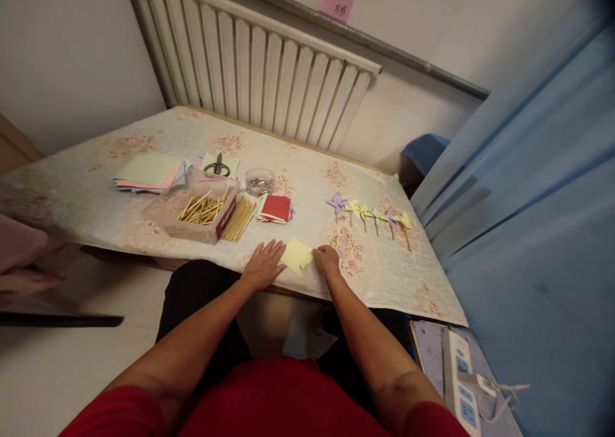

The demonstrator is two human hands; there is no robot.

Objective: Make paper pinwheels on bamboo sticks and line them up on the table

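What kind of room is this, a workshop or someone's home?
Probably a room in a home, set up for paper crafts: a table under a flowered cloth, a radiator on the wall, and a row of pinwheels beside coloured paper.

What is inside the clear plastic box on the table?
The clear plastic box holds a loose pile of thin wooden sticks, lying at mixed angles. More sticks lie outside, beside it. Whatever sits under the pile cannot be seen.

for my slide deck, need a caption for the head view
Both hands, left hand and right hand, press a yellow paper square on the table.
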